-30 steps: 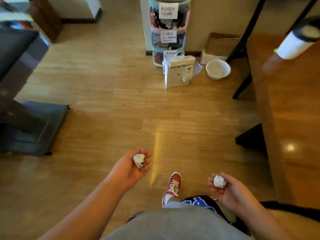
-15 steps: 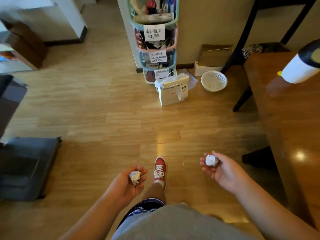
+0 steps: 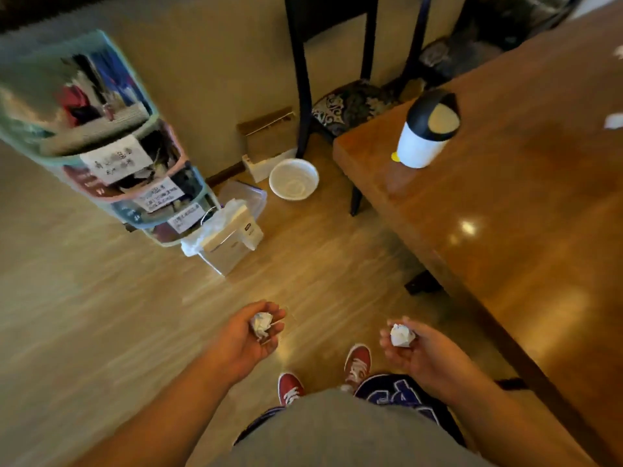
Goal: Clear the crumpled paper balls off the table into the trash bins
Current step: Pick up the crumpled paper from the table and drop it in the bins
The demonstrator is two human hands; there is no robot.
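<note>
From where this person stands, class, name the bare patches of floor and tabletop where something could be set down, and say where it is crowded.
Free: the wide floor this side of the storage cart and lined bin; the tabletop nearer than the penguin bin. Crowded: the wall strip, where cart, lined bin, white basket, box and chair cluster.

Home dining room: wooden table (image 3: 505, 214), cushioned chair (image 3: 350, 102), storage rack (image 3: 111, 156).

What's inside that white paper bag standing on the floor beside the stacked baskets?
A white plastic liner bunches out over the top of the white paper bag. Anything deeper inside is hidden by the liner and the bag's walls from this angle.
</note>
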